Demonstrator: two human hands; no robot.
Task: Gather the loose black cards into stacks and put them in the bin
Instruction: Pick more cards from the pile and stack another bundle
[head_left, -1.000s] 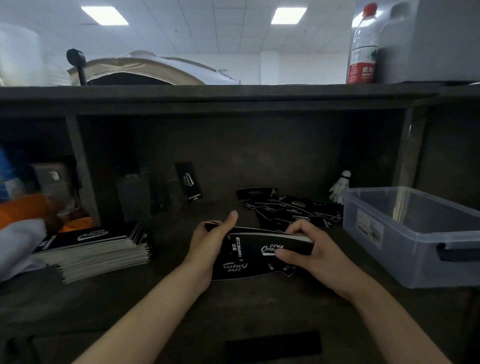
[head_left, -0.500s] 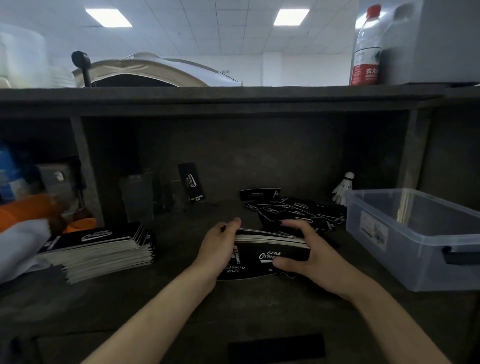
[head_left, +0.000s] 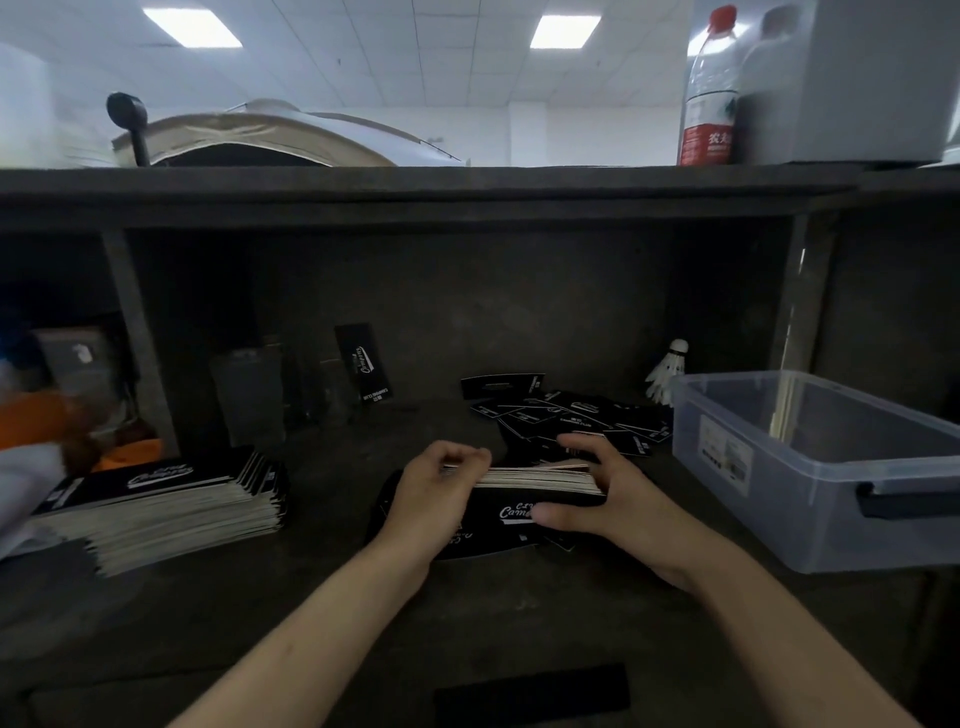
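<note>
A stack of black cards (head_left: 511, 512) with white lettering stands on its long edge at the middle of the dark shelf. My left hand (head_left: 436, 493) grips its left end and my right hand (head_left: 608, 499) grips its right end, thumb across the front. Behind the stack lies a scatter of loose black cards (head_left: 571, 418). A taller finished stack of cards (head_left: 166, 506) lies flat at the left. The clear plastic bin (head_left: 810, 467) stands at the right with no cards visible in it.
A single black card (head_left: 363, 361) leans upright against the back wall. A white shuttlecock (head_left: 667, 371) lies just behind the bin. Orange and white items (head_left: 31, 436) fill the left compartment. A water bottle (head_left: 709, 88) stands on the top shelf. A black strip (head_left: 530, 693) lies near the front edge.
Both hands have tipped the card stack up onto its edge and squared it, so its white card edges now face upward. The hands have closed in on its ends.
</note>
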